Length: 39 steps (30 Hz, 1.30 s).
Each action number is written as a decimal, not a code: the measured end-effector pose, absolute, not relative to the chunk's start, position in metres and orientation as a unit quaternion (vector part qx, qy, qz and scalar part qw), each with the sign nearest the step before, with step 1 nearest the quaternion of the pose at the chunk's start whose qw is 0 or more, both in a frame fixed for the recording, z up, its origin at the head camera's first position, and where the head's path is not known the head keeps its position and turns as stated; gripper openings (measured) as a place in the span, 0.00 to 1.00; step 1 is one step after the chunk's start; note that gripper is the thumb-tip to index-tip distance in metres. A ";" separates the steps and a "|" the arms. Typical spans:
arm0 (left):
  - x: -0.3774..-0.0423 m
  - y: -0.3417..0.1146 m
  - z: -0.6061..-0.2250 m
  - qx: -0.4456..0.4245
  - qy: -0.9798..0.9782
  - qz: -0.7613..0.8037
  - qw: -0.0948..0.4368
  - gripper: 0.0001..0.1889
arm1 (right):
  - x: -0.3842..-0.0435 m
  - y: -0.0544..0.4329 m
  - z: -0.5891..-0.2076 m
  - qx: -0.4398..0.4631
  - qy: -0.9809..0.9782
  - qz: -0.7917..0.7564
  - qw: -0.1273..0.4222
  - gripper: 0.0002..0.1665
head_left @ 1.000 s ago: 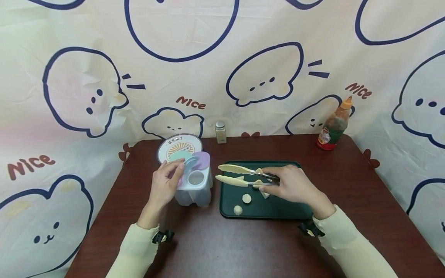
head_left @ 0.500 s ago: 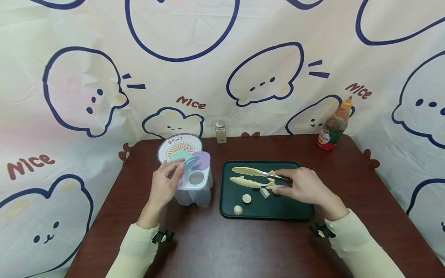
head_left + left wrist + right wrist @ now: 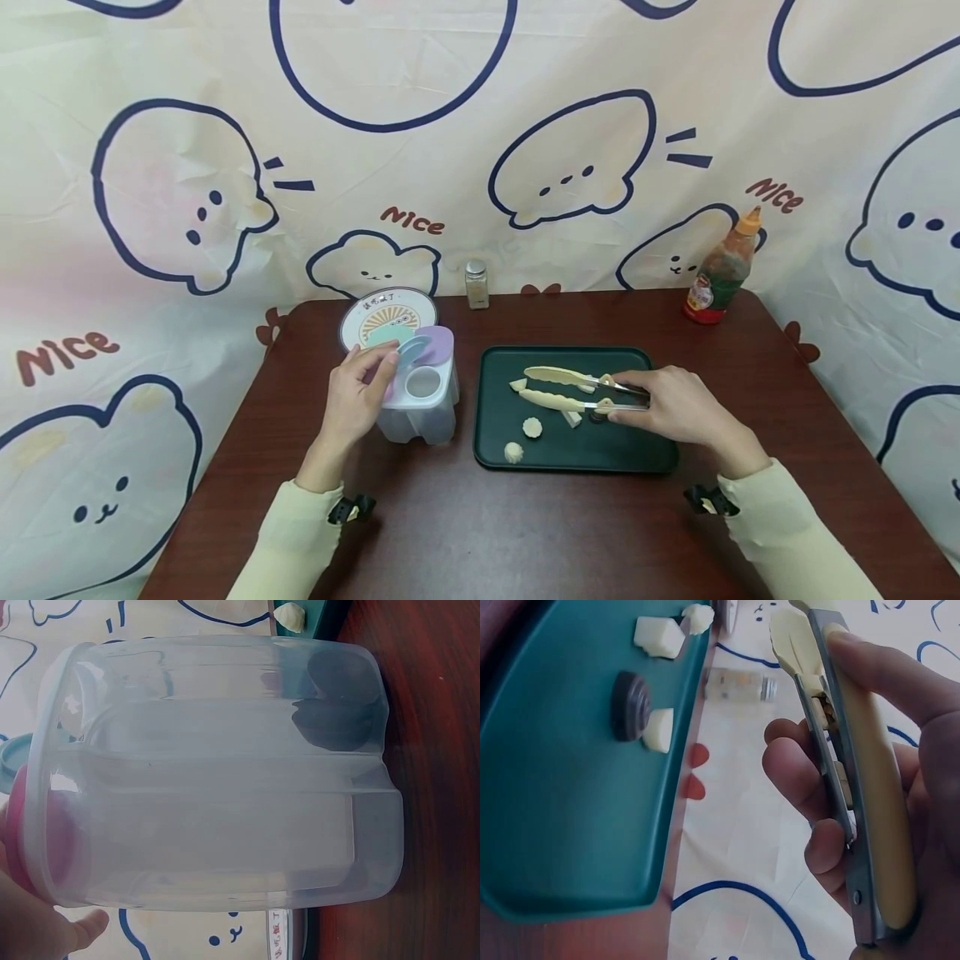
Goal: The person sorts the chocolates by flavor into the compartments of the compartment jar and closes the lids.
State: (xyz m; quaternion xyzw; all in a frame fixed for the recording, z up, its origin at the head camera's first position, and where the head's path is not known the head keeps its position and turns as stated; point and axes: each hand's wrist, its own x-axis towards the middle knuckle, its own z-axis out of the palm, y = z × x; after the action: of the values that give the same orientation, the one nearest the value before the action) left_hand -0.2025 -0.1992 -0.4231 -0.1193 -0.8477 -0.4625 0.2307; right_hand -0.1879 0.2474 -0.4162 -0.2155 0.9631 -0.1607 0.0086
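Observation:
My left hand [image 3: 348, 404] pinches the raised blue flip lid [image 3: 412, 352] of a translucent storage box [image 3: 424, 423], leaving one round opening bare. Dark pieces [image 3: 337, 724] lie at the bottom of the box in the left wrist view, under its clear wall. With my right hand [image 3: 686, 410] I grip food tongs [image 3: 551, 400] that have cream-coloured tips, spread apart with nothing between them. They hang over a dark green tray [image 3: 622, 458]. Several small white pieces [image 3: 532, 427] lie on it, along with a dark round piece [image 3: 631, 706] beside a white one in the right wrist view.
Behind the box stands a round plate [image 3: 375, 304] with a printed sun design. A small glass shaker [image 3: 476, 286] is at the table's back edge. A sauce bottle [image 3: 722, 271] with an orange cap stands back right. Printed cloth [image 3: 420, 175] hangs behind the table.
My right hand has moved to the right with the tongs, from near the box to over the middle of the tray. The left hand and the blue lid have stayed in place.

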 end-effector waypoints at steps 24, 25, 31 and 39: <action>-0.202 -0.199 -0.424 -0.124 -0.844 -0.463 0.240 0.12 | -0.199 0.270 -0.433 -0.189 0.972 -0.123 0.059 0.35; -0.202 -0.199 -0.424 -0.124 -0.844 -0.464 0.241 0.12 | -0.199 0.270 -0.433 -0.190 0.972 -0.122 0.060 0.35; -0.203 -0.199 -0.424 -0.123 -0.844 -0.463 0.239 0.13 | -0.201 0.269 -0.433 -0.189 0.971 -0.126 0.070 0.35; -0.202 -0.199 -0.423 -0.124 -0.844 -0.463 0.239 0.13 | -0.203 0.266 -0.429 -0.194 0.971 -0.117 0.071 0.34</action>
State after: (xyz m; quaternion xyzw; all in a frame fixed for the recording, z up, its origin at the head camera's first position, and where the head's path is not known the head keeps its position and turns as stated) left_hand -0.2017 -0.1987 -0.4230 -0.1237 -0.8445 -0.4628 0.2395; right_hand -0.2032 0.2660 -0.4289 -0.1937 0.9714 -0.1174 0.0708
